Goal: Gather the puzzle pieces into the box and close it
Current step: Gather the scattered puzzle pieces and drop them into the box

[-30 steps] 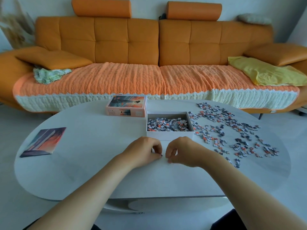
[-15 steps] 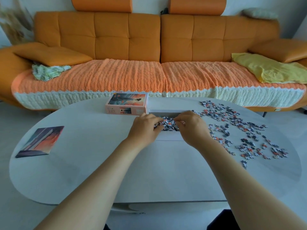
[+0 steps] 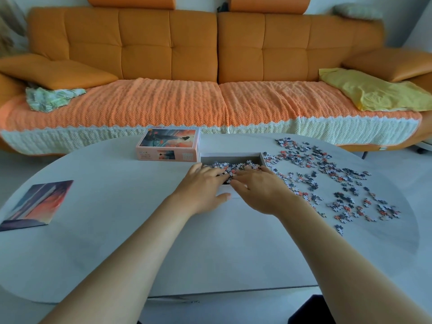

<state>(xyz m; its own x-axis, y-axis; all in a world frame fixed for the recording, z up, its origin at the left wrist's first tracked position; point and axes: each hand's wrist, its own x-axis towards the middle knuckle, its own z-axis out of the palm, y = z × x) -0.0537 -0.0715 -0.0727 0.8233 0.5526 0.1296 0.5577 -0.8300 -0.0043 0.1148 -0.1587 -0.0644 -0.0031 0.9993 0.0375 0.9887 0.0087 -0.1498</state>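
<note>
Far left on the white table (image 3: 112, 242), a printed picture card (image 3: 37, 203) is lying flat, well apart from my hands. Further right, towards the far edge, the box lid (image 3: 168, 144) is sitting picture side up, just beside the open box (image 3: 231, 158). My left hand (image 3: 201, 186) is reaching over the near wall of that box; its fingers are lying loosely spread on the pieces inside, and the thumb is resting outside against the wall. It is holding nothing. A heap of puzzle pieces (image 3: 225, 166) is filling the box under and just beyond my fingertips. My right hand (image 3: 260, 186) is lying close beside the left, fingers stretched flat across the same heap, also gripping nothing. To the right of the box and of my right hand, many loose pieces (image 3: 327, 178) are lying scattered over the table, the nearest touching the box's right wall, the farthest reaching near the table's right edge. Behind the table, an orange sofa (image 3: 210, 54) is spanning the whole view.
</note>
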